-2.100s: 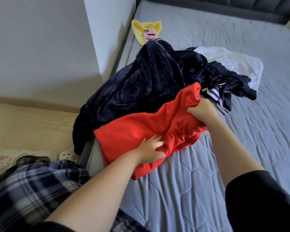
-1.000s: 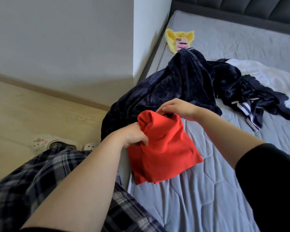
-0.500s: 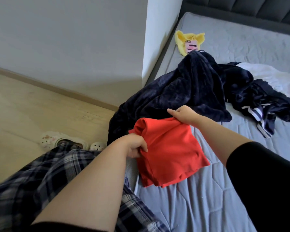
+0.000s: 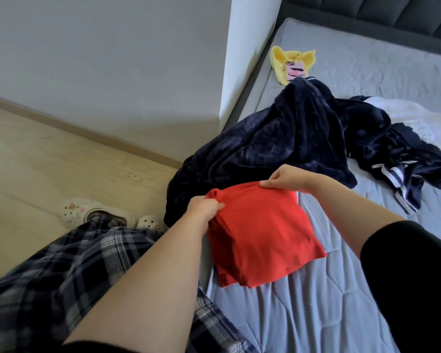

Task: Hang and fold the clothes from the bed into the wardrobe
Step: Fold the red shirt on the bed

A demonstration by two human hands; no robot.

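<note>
A red garment (image 4: 262, 235), folded into a rough square, lies on the grey mattress (image 4: 316, 307) near its left edge. My left hand (image 4: 204, 207) grips its upper left corner. My right hand (image 4: 285, 178) pinches its top edge further right. Behind it a big dark navy velvety garment (image 4: 278, 146) is heaped and hangs over the bed's side. A navy piece with white stripes (image 4: 402, 169) and a white garment (image 4: 418, 118) lie to the right. A yellow item (image 4: 290, 62) with a pink phone on it sits further up the bed.
A white wall corner (image 4: 224, 72) juts out beside the bed's left edge. Light wooden floor (image 4: 49, 161) spreads to the left. My plaid trouser legs (image 4: 61, 276) and white slippers (image 4: 87, 212) stand against the bed. A dark padded headboard (image 4: 392, 14) runs along the top.
The red garment went from spread out under both hands to a folded square. Both hands now hold its top edge, and my view has shifted left toward the floor.
</note>
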